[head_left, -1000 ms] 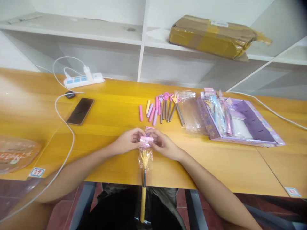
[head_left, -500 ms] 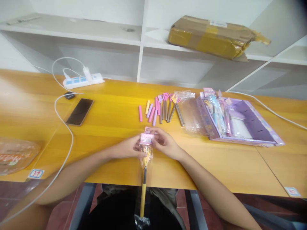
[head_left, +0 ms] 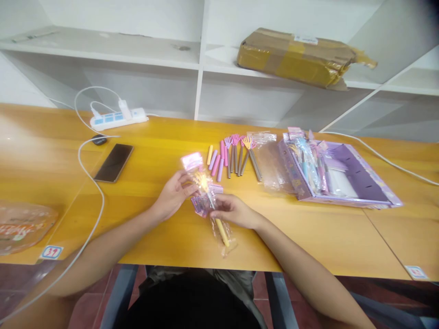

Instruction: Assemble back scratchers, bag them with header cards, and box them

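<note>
A yellow hand-shaped back scratcher (head_left: 222, 232) lies in a clear plastic sleeve with a pink header card (head_left: 192, 161), tilted over the table. My left hand (head_left: 174, 194) pinches the sleeve near the scratcher's head. Around the metal shaft, my right hand (head_left: 236, 211) has its fingers closed on the packaged scratcher. Under the sleeve and between my hands are pink and purple printed cards (head_left: 199, 208). Beyond my hands lie several unpackaged back scratchers (head_left: 235, 155) with metal shafts, alongside loose coloured handle tubes (head_left: 215, 164).
Clear empty bags (head_left: 272, 167) lie beside a purple display box (head_left: 373, 183) holding packaged scratchers. On the left are a phone (head_left: 114, 163), a power strip (head_left: 118, 119), a white cable (head_left: 103, 196) and a printed pouch (head_left: 25, 226). A taped carton (head_left: 295, 57) sits on the shelf.
The packaged back scratcher has swung up from the table's front edge onto the table area, header card now pointing far left. My right hand has shifted from the card to the shaft.
</note>
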Motion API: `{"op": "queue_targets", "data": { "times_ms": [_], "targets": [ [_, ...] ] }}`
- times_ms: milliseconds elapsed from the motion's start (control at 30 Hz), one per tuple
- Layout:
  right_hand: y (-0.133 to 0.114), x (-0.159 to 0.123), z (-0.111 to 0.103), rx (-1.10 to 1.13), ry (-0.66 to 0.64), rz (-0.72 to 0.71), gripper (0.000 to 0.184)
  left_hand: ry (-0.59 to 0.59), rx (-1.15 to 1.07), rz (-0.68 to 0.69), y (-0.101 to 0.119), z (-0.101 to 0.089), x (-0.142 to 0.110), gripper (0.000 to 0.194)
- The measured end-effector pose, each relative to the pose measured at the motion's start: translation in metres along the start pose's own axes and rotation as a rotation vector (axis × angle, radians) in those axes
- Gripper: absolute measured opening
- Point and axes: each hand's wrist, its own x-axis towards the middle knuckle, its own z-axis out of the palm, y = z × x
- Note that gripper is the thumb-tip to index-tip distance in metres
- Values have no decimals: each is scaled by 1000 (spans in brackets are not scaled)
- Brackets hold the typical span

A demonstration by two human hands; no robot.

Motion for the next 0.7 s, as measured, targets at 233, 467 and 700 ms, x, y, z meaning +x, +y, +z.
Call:
{"op": "queue_targets", "data": {
  "times_ms": [233,467,700],
  "targets": [
    [-20,-14,-82,-473,788,-234,29,-143,78,-62,-7,-6,-3,48],
    [-28,-48,-149,-809,1398,-386,39,-175,100,-58,-11,-7,-1,44],
    [-34,-106,-209,-1277,1981,-561,37,-150,88,-100,-13,-5,-2,43]
  ]
}}
